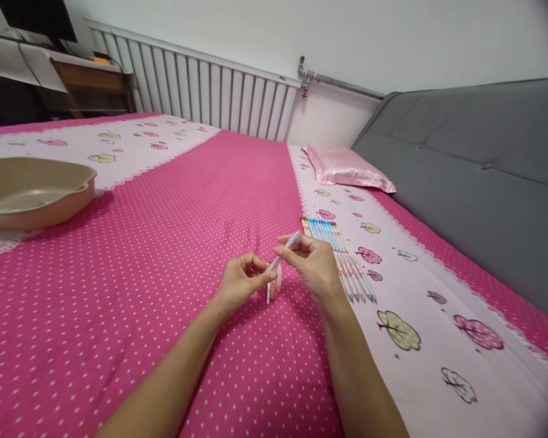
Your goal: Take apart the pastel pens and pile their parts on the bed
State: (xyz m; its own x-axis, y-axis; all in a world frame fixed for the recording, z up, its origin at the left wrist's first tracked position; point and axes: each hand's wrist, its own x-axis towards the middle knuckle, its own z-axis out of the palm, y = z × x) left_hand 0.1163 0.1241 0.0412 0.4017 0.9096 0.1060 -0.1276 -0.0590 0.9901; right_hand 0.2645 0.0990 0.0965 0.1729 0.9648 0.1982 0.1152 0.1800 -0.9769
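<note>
Both my hands meet over the pink polka-dot bedsheet (164, 255). My right hand (313, 264) pinches a slim translucent pen (288, 246) that slants down to the left. My left hand (242, 283) is closed in a pinch at the pen's lower end, where a small white and pink piece (275, 286) hangs by its fingertips; I cannot tell if it is a cap or a tag. Just right of my right hand, a row of several pens (342, 258) with coloured caps lies side by side on the sheet's pale border.
A beige shallow basin (31, 191) sits on the bed at the far left. A pink satin pillow (347, 167) lies by the grey padded headboard (475, 176) on the right. A white radiator (201, 91) runs along the back wall, with a wooden desk (91, 76) beyond.
</note>
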